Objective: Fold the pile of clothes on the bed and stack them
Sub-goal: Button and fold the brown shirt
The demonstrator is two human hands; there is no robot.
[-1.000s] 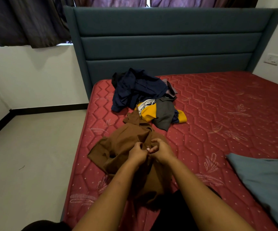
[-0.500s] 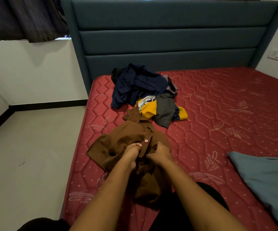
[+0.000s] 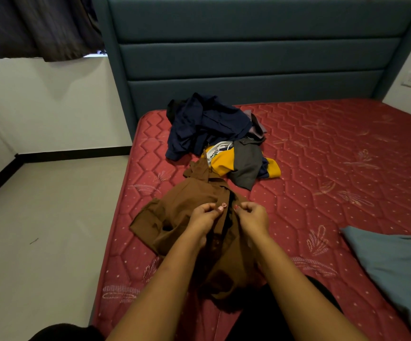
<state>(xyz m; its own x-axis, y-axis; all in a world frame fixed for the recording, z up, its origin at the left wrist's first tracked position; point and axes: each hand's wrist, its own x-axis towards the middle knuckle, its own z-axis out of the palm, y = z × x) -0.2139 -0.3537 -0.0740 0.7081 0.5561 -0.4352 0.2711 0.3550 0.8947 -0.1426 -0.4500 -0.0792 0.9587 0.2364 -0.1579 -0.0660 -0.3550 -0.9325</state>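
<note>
Brown shirt (image 3: pixel 179 210), pinched by both hands (image 3: pixel 203 217) (image 3: pixel 252 217), lies near mattress's (image 3: pixel 322 168) left edge.

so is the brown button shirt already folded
No, the brown button shirt lies rumpled and open, left hand and right hand pinching its front edges.

The bed carries a red quilted mattress (image 3: pixel 322 156) stitched in hexagons with pale leaf motifs, and a dark teal padded headboard (image 3: pixel 248 57) stands at its far end. A crumpled brown button-up shirt (image 3: pixel 179 207) lies on the near left part of the mattress, close to the left edge. Just beyond it, touching its far tip, sits a loose pile: a dark navy garment (image 3: pixel 206 121) farthest back, a yellow and white top (image 3: pixel 221 161) and a grey garment (image 3: pixel 246 166) draped over it. A flat blue-grey cloth (image 3: pixel 396 262) lies at the near right, well apart from the pile.
</note>
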